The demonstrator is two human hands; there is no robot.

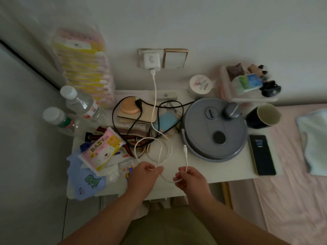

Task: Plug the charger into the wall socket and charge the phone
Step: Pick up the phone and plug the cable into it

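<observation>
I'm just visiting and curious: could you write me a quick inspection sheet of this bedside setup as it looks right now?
Surface: white table, crowded.
Job's things: charger sits in the wall socket; phone lies at the table's right edge, screen lit, not connected.
Clutter: grey lid, mug, two bottles, wipes pack, small cloths.
Grippers: left hand pinches cable loops; right hand holds the cable near its free plug.
Cables: white cable hangs from the charger, looped on the table; black cord tangled behind.
Surroundings: white wall, pink bed on the right.
</observation>
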